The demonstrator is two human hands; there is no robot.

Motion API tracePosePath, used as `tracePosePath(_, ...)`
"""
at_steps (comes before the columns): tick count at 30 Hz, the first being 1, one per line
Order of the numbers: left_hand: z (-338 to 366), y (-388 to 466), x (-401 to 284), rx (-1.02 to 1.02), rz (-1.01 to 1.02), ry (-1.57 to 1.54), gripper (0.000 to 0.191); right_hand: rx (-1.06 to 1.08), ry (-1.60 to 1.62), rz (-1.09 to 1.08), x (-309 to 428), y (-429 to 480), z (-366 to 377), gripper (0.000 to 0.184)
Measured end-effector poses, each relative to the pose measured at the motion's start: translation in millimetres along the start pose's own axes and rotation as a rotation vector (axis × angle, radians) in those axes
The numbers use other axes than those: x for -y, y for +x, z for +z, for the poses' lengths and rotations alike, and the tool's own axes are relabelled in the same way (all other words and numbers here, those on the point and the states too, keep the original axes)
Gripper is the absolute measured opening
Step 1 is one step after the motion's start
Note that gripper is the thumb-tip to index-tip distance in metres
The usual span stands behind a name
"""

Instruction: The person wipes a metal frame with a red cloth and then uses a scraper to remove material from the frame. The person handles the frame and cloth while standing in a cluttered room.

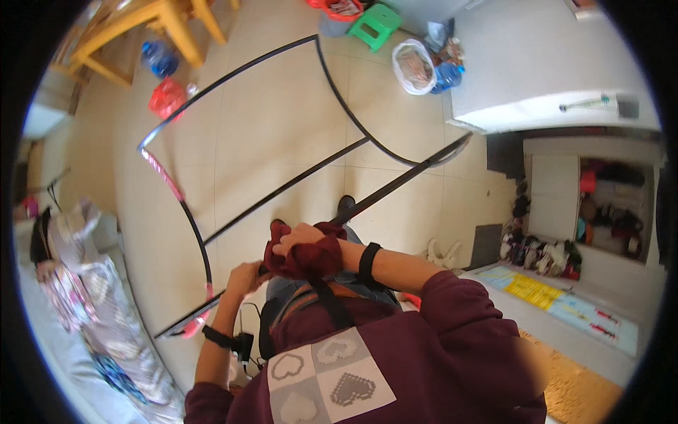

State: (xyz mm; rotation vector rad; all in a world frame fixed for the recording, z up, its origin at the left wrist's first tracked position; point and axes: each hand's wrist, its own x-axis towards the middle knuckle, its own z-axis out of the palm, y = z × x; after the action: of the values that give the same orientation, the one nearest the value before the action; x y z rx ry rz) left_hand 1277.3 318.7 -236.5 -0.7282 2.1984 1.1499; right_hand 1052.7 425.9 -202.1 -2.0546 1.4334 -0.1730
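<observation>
A large black metal frame [286, 191] with several bars stands in front of me on the tiled floor; pink and clear wrapping covers parts of its left side. My left hand [248, 280] is closed around the near bar, left of my body. A dark red cloth [310, 257] is bunched around the same bar near my waist, and my right hand [299, 238] grips it from above. The bar under the cloth is hidden. Each of my wrists wears a black strap.
Beyond the frame are a red plastic bag [167, 98], a blue water bottle [160, 58], a wooden table [175, 26], a green stool [376, 25] and a white bag-lined bin [414, 68]. A sofa [114, 323] is at left; pale shoes [444, 253] and a shoe rack [553, 199] are at right.
</observation>
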Motion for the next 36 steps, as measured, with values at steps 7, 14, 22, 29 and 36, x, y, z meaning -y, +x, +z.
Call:
tracePosePath(7, -4.3, -8.4, 7.4, 0.066, -0.138, -0.122, 0.038, -0.182, -0.173, 0.126, -127.5, -131.0, -10.7, 0.008)
tracePosePath(14, 0.0, -9.0, 17.2, 0.095, -0.223, -0.046, 0.031, -0.118, -0.443, 0.472, -279.5, -330.2, -98.5, 0.024)
tracePosePath(22, -12.0, 68.3, -80.1, 0.131, -0.066, 0.135, 0.033, -0.261, -0.372, 0.618, -337.5, -357.6, -59.6, 0.027)
tracePosePath(29, 37.5, 238.6, -246.1, 0.138, -0.054, -0.219, 0.030, -0.669, -0.452, 0.583, -337.8, -335.1, -43.0, 0.006)
tracePosePath(36, -11.7, 248.1, -241.2, 0.230, -0.149, -0.327, 0.027, -0.961, 0.592, 0.278, -234.7, -279.3, -55.2, 0.023)
